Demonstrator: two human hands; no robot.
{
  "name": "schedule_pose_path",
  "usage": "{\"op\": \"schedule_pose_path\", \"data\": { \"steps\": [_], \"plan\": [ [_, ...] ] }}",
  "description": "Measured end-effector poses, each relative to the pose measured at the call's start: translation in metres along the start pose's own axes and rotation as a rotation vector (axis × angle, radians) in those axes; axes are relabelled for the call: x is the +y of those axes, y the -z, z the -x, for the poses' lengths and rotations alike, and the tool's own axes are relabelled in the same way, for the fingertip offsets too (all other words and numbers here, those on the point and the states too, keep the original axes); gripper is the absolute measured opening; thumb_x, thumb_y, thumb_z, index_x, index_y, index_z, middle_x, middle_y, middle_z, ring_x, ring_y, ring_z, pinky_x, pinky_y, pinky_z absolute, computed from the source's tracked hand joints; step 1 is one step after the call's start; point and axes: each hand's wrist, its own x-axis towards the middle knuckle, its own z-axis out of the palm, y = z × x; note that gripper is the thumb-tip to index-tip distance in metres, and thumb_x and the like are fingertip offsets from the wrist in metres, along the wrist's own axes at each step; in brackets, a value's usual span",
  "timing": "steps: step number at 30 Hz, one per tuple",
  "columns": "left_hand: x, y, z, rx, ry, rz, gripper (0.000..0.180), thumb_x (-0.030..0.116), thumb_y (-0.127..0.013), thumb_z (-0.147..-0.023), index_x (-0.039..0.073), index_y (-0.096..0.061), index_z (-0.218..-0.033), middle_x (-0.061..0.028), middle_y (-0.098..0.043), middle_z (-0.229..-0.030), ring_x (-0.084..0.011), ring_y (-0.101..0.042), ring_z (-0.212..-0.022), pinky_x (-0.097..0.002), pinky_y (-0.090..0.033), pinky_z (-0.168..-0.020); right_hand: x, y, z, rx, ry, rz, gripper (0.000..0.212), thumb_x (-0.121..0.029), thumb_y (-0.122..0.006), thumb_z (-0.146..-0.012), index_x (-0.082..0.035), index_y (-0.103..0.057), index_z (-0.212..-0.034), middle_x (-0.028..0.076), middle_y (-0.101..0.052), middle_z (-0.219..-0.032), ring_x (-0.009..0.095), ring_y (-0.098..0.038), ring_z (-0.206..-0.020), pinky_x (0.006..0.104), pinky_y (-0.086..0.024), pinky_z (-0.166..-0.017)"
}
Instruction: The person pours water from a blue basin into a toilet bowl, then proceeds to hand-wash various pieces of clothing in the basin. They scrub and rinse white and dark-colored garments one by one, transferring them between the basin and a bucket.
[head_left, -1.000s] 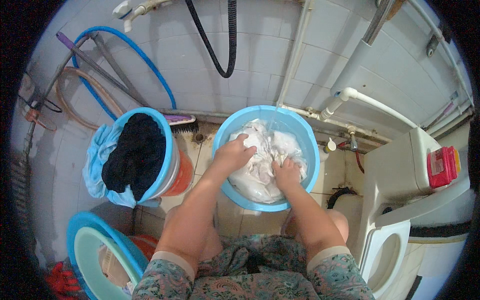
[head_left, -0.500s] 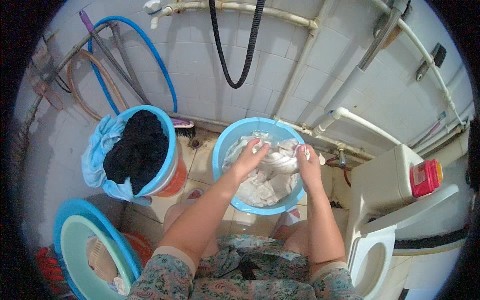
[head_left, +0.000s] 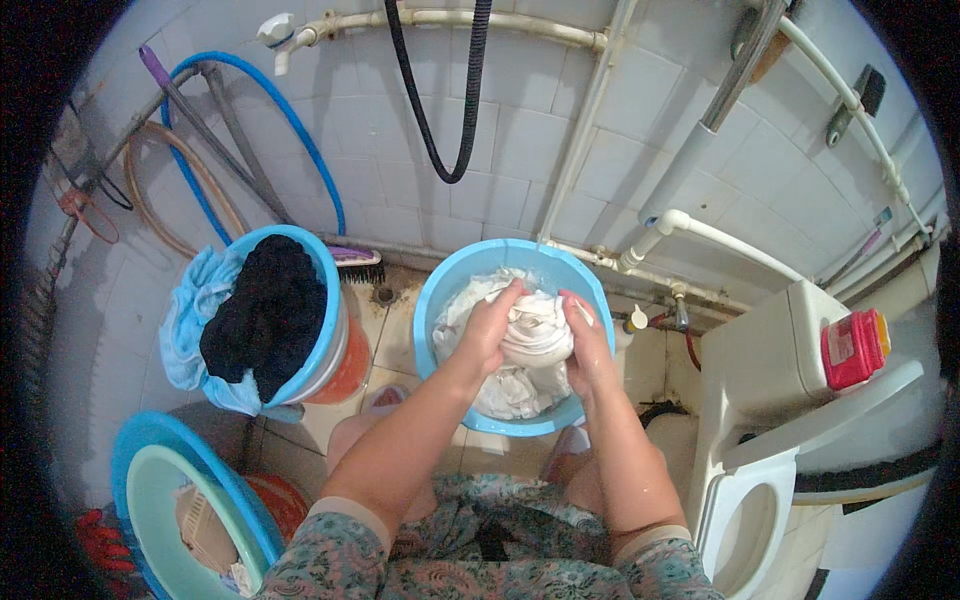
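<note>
Both our hands are closed on one bunched, folded piece of white cloth, pressing it from opposite sides. The left hand grips its left side, and the right hand grips its right side, thumbs toward the far side. The bundle is within the round outline of a light blue basin, slightly nearer its right rim than its left; we cannot tell whether its underside touches what lies below. More wet white fabric spreads in the basin, reaching toward the near rim and the left rim.

The basin sits on a tiled floor, close to the floor's far edge at the wall. To its left, well apart from our hands, a blue tub carries a heap of black cloth, with light blue cloth draped over the tub's left rim. Nearer us, at the floor's left side, a pale green basin stands tilted.
</note>
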Motion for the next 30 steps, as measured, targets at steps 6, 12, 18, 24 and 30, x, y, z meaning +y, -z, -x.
{"op": "schedule_pose_path", "data": {
  "steps": [6,12,18,24,30],
  "plan": [
    [-0.002,0.0,0.0,-0.111,0.188,0.128,0.038,0.034,-0.043,-0.092,0.002,-0.054,-0.108,-0.0107,-0.061,-0.103,-0.0211,-0.061,-0.091,-0.0349,-0.049,-0.081,-0.001,-0.009,-0.001,-0.162,-0.089,-0.233,0.039,-0.031,-0.049,-0.09,-0.002,-0.049,-0.117,0.011,-0.056,-0.111,0.022,-0.056,-0.101,0.0336,-0.044,-0.089],
    [0.001,0.005,0.001,-0.046,0.189,0.039,0.049,0.046,-0.041,-0.09,0.005,-0.049,-0.116,-0.0092,-0.057,-0.111,-0.0216,-0.057,-0.101,-0.0414,-0.045,-0.085,0.004,-0.007,-0.012,0.088,0.088,-0.313,0.028,-0.02,-0.059,-0.085,0.001,-0.052,-0.103,0.008,-0.059,-0.094,0.019,-0.059,-0.085,0.032,-0.048,-0.076],
    [0.014,-0.008,0.018,-0.041,0.249,0.025,0.061,0.058,-0.038,-0.086,0.01,-0.045,-0.123,-0.0081,-0.051,-0.121,-0.0259,-0.052,-0.109,-0.045,-0.041,-0.093,-0.008,-0.012,0.0,0.198,0.547,0.296,0.017,-0.016,-0.063,-0.081,-0.003,-0.061,-0.092,0.004,-0.062,-0.088,0.012,-0.054,-0.082,0.0262,-0.044,-0.076],
    [0.022,-0.014,0.035,-0.221,0.12,0.087,0.048,0.046,-0.042,-0.09,0.005,-0.05,-0.115,-0.0099,-0.057,-0.11,-0.0212,-0.057,-0.1,-0.0372,-0.047,-0.087,-0.016,-0.036,0.04,-0.049,0.618,0.489,0.017,-0.014,-0.063,-0.08,-0.002,-0.061,-0.091,0.006,-0.063,-0.088,0.014,-0.057,-0.085,0.0266,-0.044,-0.079],
    [0.003,-0.014,0.031,-0.147,0.095,0.177,0.026,0.023,-0.05,-0.089,0.005,-0.053,-0.108,-0.0082,-0.06,-0.101,-0.0204,-0.06,-0.091,-0.0356,-0.05,-0.079,-0.005,-0.031,0.037,0.144,0.62,0.368,0.015,-0.013,-0.064,-0.08,-0.002,-0.062,-0.09,0.005,-0.063,-0.087,0.012,-0.056,-0.085,0.0257,-0.044,-0.077]
  ]
}}
